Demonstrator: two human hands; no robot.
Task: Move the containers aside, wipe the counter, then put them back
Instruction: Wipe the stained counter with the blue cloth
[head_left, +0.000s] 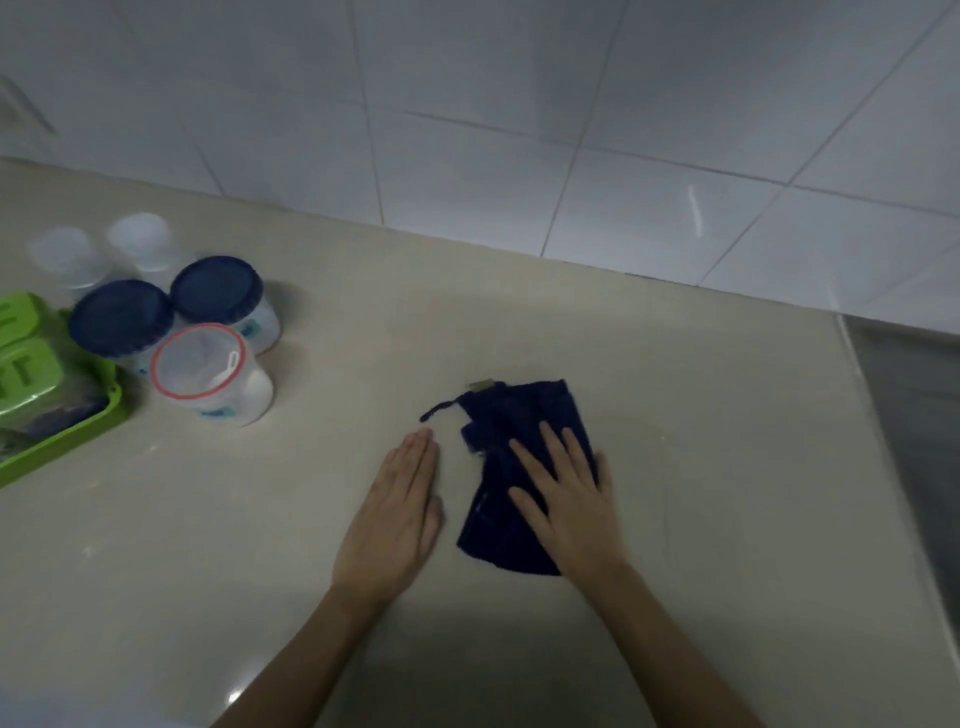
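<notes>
A dark blue cloth (511, 421) lies folded on the beige counter (701, 441), with a loop and a small tag at its far edge. My right hand (563, 501) lies flat on the cloth, fingers spread. My left hand (397, 512) rests flat on the bare counter just left of the cloth, fingers together. At the left stand several containers: two jars with dark blue lids (122, 317) (217, 288), a clear jar with a red-rimmed lid (200, 361) holding a white scoop, and two jars with white lids (62, 252) (140, 236) behind them.
A green tray (67, 431) with a green-lidded box (28, 364) sits at the left edge, touching the containers. White wall tiles (467, 156) close the back. A steel sink edge (914, 415) runs along the right side.
</notes>
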